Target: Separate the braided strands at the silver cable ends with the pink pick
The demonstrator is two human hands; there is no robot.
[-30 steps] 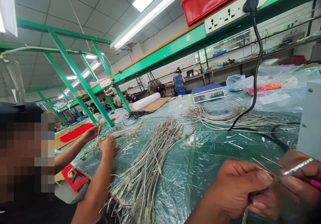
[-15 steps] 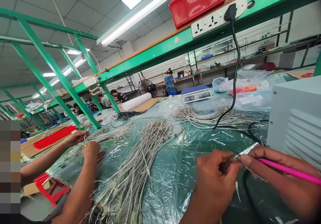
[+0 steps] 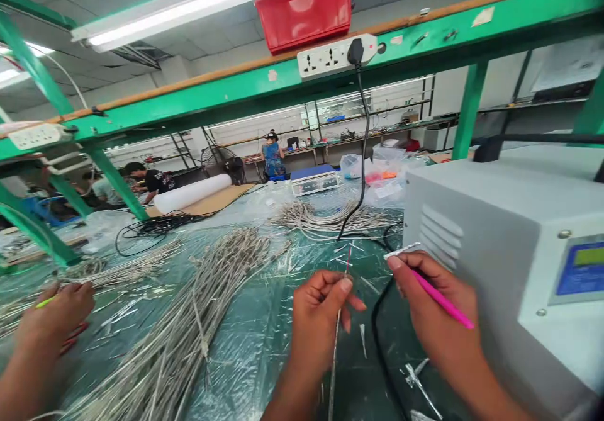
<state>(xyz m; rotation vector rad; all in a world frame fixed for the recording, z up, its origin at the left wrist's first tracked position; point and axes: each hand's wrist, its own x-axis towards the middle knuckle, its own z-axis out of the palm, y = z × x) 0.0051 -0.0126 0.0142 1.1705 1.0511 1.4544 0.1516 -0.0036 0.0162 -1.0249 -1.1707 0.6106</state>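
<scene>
In the middle foreground, my left hand (image 3: pixel 323 311) is closed on a thin grey cable (image 3: pixel 334 364). The cable hangs down from my fingers, and a thin red wire end (image 3: pixel 349 258) sticks up above them. To its right, my right hand (image 3: pixel 436 301) is closed around a bright pink pen-like tool (image 3: pixel 443 298); the tool's front end is hidden by the fingers. A strip of silver foil (image 3: pixel 402 250) is pinched between that hand's thumb and forefinger. My hands are apart. A large bundle of grey cables (image 3: pixel 207 301) lies left of my left hand.
A grey machine (image 3: pixel 476 232) with a display stands close at right. A black cord (image 3: pixel 377 326) runs between my hands. Foil scraps (image 3: pixel 419 386) lie on the table. More cables (image 3: pixel 325 219) and a scale (image 3: pixel 315 182) sit farther back. A co-worker's hand (image 3: pixel 54 314) works at left.
My hands were close together at the cable end; now they are apart, with the foil strip in my right hand. The red wire end now shows. The view has swung right.
</scene>
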